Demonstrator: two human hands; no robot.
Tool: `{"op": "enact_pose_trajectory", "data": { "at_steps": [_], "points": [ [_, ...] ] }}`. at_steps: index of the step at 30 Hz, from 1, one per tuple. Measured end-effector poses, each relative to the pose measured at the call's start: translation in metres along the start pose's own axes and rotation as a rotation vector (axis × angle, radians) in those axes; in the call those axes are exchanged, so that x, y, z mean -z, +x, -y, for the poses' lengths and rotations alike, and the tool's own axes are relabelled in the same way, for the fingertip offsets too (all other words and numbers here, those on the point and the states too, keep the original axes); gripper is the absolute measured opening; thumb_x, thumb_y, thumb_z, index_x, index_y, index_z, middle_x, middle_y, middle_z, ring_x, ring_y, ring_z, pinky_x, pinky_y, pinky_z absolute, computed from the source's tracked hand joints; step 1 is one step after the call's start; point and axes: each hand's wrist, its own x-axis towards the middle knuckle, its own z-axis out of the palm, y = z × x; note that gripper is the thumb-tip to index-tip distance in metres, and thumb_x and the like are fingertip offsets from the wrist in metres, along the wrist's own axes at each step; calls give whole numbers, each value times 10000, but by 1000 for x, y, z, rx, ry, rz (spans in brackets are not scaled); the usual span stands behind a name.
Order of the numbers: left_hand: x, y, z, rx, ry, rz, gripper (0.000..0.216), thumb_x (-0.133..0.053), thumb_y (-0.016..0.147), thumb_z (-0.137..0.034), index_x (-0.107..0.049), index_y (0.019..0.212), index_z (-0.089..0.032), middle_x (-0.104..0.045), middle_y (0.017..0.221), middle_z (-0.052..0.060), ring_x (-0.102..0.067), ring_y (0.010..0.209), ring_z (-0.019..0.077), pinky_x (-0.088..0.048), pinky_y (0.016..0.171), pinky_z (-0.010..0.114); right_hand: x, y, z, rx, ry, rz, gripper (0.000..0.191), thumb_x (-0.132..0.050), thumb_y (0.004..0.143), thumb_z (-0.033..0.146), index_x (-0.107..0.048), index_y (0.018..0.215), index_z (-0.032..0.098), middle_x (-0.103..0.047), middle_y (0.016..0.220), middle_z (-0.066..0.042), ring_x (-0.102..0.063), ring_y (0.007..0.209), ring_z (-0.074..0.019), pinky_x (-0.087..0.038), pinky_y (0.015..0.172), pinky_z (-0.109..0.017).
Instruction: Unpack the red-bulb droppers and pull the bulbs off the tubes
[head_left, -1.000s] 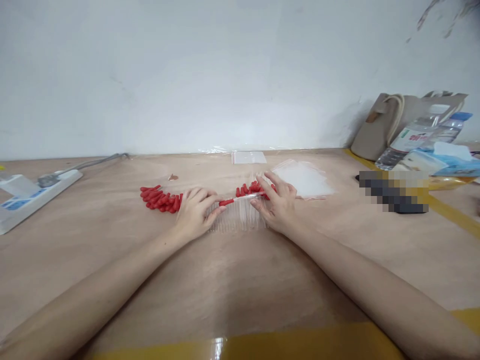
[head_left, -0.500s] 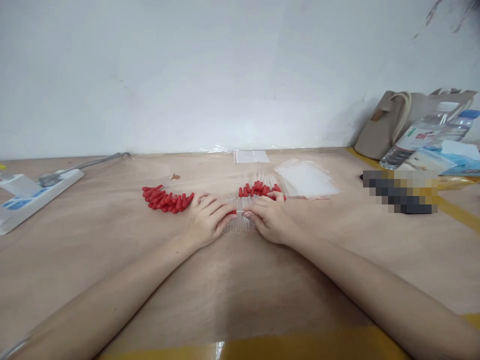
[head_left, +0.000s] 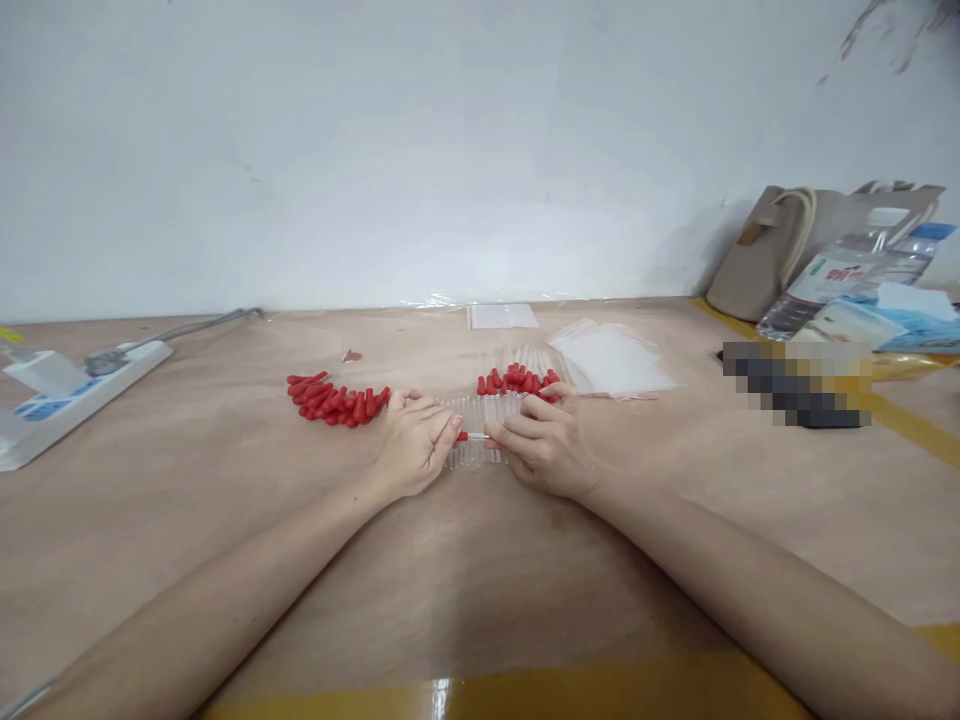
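My left hand [head_left: 414, 447] pinches a red rubber bulb [head_left: 462, 437], and my right hand [head_left: 544, 447] pinches a clear glass tube [head_left: 480, 437] meeting that bulb end to end between my fingertips. Under both hands lies a row of several clear tubes [head_left: 480, 410] on the wooden table [head_left: 465, 560]. A pile of loose red bulbs [head_left: 336, 400] lies left of my left hand. A group of droppers with red bulbs [head_left: 517, 381] lies just beyond my right hand.
Clear plastic bags [head_left: 611, 360] lie at the right rear, a small flat bag [head_left: 501, 316] by the wall. A white power strip [head_left: 71, 395] sits far left. A beige bag [head_left: 795, 245], bottle [head_left: 840, 272] and packets stand far right. Yellow tape [head_left: 525, 690] marks the near edge.
Both hands drew back toward me from the piles and came together over the clear tubes; the red bulb and a tube now meet between the fingertips.
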Motion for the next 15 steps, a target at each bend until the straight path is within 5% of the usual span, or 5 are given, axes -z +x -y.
{"op": "enact_pose_trajectory", "data": {
  "at_steps": [9,13,15],
  "points": [
    [2,-5,7,83,-88,115,409,-267,901,-251,-396,523,-165,-468,505,-32,-420,531,110,-308,781,343,4,-6,-3,133,-157,-117,129,-525,823,163,-609,796,257,-519,556,96,-401,594,-53,-218,807,-310],
    [14,-10,36,335,-27,24,428,-256,890,-302,-339,490,-175,-383,435,-44,-381,459,107,-330,780,353,3,-11,-14,-130,-152,-9,179,-460,872,246,-629,843,297,-584,602,66,-436,606,-84,-208,783,-341],
    [26,-9,50,450,12,-24,427,-243,895,-317,-380,514,-183,-459,479,-26,-453,510,129,-338,775,355,-1,-10,-17,-305,-130,51,195,-444,876,278,-634,917,275,-618,662,25,-478,669,-116,-207,781,-357]
  ]
}}
